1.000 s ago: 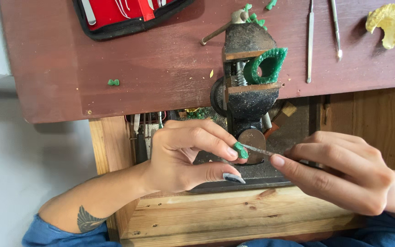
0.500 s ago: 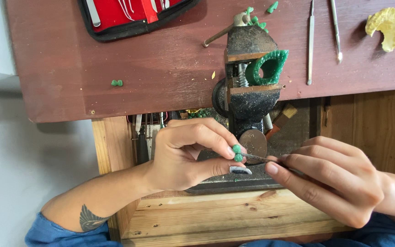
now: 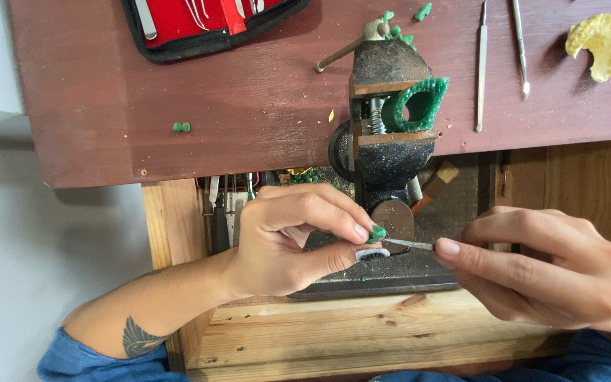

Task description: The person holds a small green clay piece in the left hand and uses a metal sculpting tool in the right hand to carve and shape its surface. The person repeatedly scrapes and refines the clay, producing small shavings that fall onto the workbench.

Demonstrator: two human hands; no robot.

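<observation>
**Small green piece worked at the vise**

The dark red surface (image 3: 249,106) carries one black vise (image 3: 387,141) clamping a green ring-shaped block (image 3: 419,102). The left hand (image 3: 284,240) pinches one tiny green piece (image 3: 377,233) between thumb and forefinger, just below the vise. The right hand (image 3: 539,272) is closed on one thin metal tool (image 3: 408,244), tip at the piece. The piece looks light, soft and easily marred (probably wax), best held by its edges.

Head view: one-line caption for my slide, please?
Left hand pinches a small green wax piece while right hand applies a thin metal tool below the bench vise.
</observation>
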